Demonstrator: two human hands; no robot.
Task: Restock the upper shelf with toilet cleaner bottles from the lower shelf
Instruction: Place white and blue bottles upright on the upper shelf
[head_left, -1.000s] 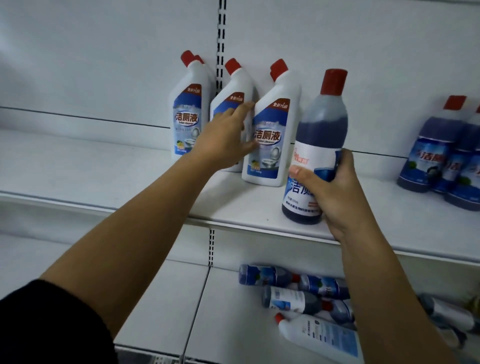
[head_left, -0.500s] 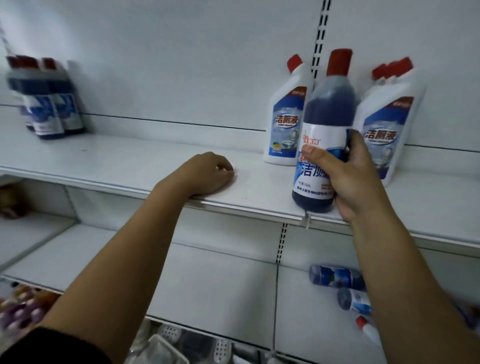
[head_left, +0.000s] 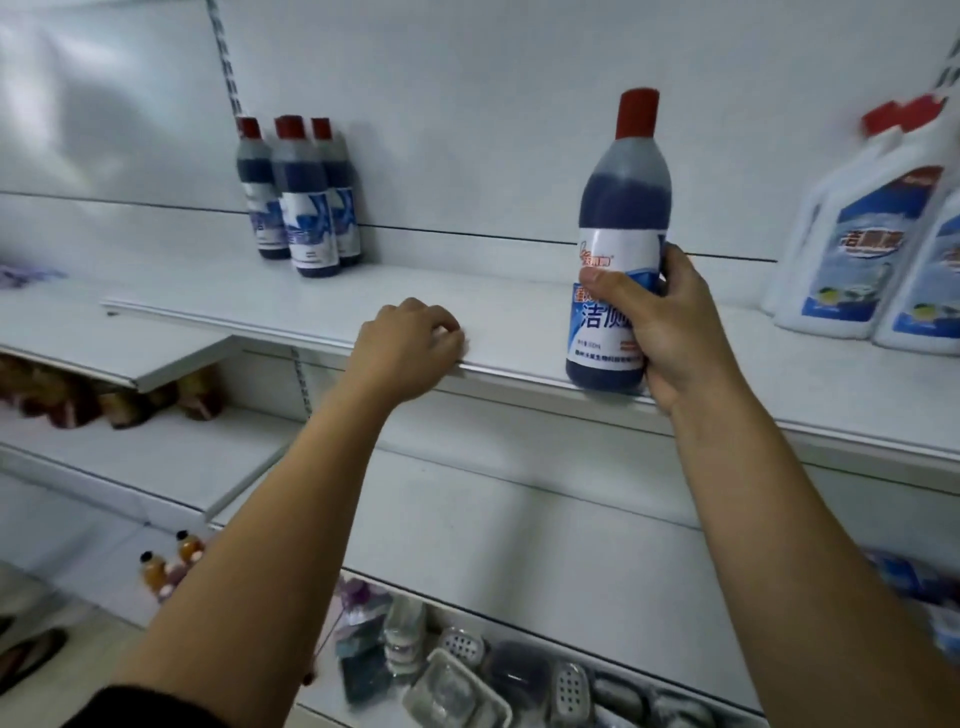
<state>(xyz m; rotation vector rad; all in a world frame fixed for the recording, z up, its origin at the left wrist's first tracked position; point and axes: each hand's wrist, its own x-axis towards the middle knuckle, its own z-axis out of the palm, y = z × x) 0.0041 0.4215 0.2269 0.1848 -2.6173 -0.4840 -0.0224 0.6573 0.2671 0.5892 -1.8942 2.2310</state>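
My right hand (head_left: 670, 325) grips an upright dark blue toilet cleaner bottle (head_left: 621, 208) with a red cap around its label, at the front edge of the upper shelf (head_left: 498, 317). My left hand (head_left: 410, 345) rests on that shelf's front edge with its fingers curled, holding nothing. Three matching blue bottles (head_left: 301, 197) stand together at the back left of the upper shelf. White toilet cleaner bottles (head_left: 872, 234) with red caps stand at the right. A blurred blue bottle (head_left: 904, 577) lies on the lower shelf at the far right.
A lower white shelf (head_left: 545, 561) runs under my arms. Below it lie soap dishes and packaged goods (head_left: 457, 670). Small orange bottles (head_left: 166, 566) stand at the lower left. Another shelf section (head_left: 130, 353) sits to the left with dark items beneath it.
The view has swung left, so the three blue bottles now stand nearer the middle. My right hand has carried its bottle leftward along the shelf edge. My left hand stays on the edge.
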